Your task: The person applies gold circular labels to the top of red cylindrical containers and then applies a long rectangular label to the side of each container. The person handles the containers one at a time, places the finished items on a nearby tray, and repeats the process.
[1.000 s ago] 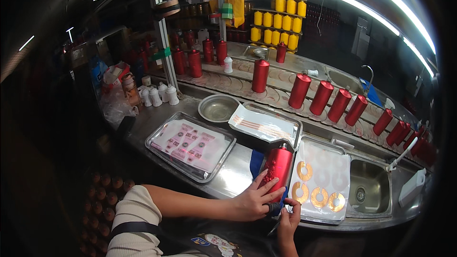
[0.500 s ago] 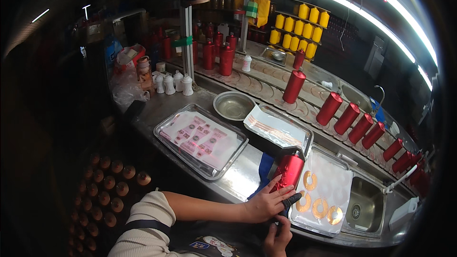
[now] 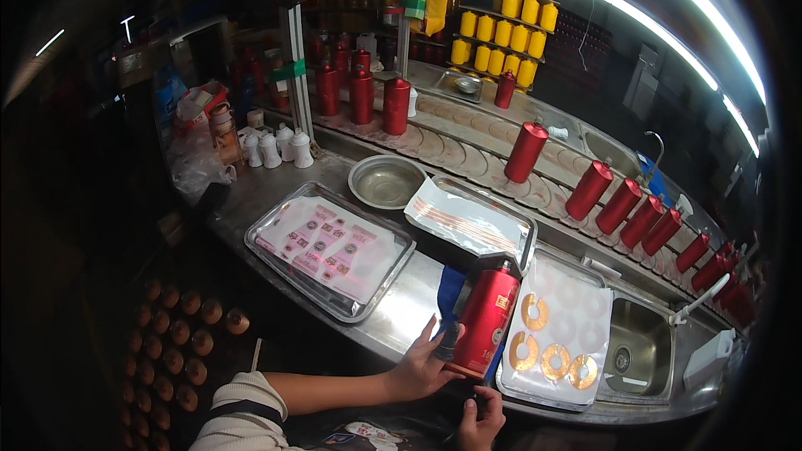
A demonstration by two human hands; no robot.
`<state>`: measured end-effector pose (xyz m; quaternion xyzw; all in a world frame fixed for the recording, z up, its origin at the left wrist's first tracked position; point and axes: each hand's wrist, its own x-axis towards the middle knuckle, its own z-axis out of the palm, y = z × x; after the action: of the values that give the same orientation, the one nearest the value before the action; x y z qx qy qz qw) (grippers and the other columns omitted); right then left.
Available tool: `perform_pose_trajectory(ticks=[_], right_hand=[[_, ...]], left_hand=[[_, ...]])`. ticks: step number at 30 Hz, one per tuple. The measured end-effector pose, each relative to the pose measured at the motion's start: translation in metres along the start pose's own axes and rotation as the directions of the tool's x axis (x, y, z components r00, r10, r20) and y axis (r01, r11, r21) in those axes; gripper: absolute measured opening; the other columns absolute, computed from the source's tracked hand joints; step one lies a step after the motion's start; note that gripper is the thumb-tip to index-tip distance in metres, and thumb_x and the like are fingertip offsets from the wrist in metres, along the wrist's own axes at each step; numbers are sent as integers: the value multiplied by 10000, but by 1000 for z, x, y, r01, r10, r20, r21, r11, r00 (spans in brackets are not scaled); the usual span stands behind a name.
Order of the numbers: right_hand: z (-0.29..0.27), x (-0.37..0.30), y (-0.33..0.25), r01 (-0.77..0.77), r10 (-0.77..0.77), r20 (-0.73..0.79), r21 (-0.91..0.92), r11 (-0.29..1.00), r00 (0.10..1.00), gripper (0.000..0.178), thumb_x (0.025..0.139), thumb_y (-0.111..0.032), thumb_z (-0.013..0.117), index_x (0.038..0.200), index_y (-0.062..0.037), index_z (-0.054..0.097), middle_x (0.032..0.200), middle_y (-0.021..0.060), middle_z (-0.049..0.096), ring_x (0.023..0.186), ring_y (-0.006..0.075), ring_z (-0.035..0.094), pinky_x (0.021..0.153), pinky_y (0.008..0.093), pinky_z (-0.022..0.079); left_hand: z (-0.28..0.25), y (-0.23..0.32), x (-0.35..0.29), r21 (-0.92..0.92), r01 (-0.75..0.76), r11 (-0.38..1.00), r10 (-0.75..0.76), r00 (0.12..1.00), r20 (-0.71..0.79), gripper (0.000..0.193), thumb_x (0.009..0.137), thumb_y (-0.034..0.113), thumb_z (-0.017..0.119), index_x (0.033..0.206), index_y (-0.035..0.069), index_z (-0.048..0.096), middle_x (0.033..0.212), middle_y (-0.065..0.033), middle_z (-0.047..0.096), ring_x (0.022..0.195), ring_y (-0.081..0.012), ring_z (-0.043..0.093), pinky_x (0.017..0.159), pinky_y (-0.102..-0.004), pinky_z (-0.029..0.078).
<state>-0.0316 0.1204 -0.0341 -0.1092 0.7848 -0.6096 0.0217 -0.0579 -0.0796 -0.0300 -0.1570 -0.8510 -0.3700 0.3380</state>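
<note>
At far lower left, below table level: rows of brownish round-topped objects (image 3: 179, 334), dim, material unclear. Next right, on the grey metal table (image 3: 401, 317): four white bottle-shaped pieces (image 3: 269, 150) grouped at the foot of a metal post (image 3: 297, 113). In front of these, a shallow rectangular metal tray (image 3: 385, 282) bears a white sheet (image 3: 374, 252) with pink printed cut-outs (image 3: 324, 240). Beyond its right corner, a round metal bowl (image 3: 386, 185).

Left hand (image 3: 424, 365), below a cream ribbed sleeve (image 3: 251, 409): at the lower left edge of the tilted red metallic cylinder bottle (image 3: 484, 326), index finger raised, one fingertip dark-covered. Whether its grip is clamped on the bottle, cannot tell. The bottle lies near the table's front edge, base toward the person, neck pointing away; dark blue cloth (image 3: 449, 292) at its left side.

Right hand (image 3: 480, 423): just below the bottle base, apart from it, fingers curled, thumb up; cannot tell whether the grip encloses anything.

Right of the bottle: white sheet with four gold C-shaped pieces (image 3: 535, 313). Then a metal sink basin (image 3: 645, 334); far right, a white plastic jug (image 3: 708, 359).
</note>
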Motion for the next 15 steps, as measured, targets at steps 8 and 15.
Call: perform_pose_trajectory(ticks=[8,15], right_hand=[[8,12,-10,261,-283,-31,-299,918,959,235,938,-76,651,1171,-40,641,916,131,690,724,242,675,680,323,541],[10,17,-16,238,-258,-29,-296,925,966,235,925,-57,652,1159,-43,642,868,132,681,668,234,659,630,331,522]], left_hand=[[-2,-31,-24,20,45,999,-47,993,106,807,855,150,769,1502,-73,342,1356,-267,574,1212,-467,569,1172,-631,269],[-24,-16,-1,31,120,992,-124,981,153,755,822,256,790,1438,-31,461,1352,-251,584,1239,-494,531,1149,-625,289]])
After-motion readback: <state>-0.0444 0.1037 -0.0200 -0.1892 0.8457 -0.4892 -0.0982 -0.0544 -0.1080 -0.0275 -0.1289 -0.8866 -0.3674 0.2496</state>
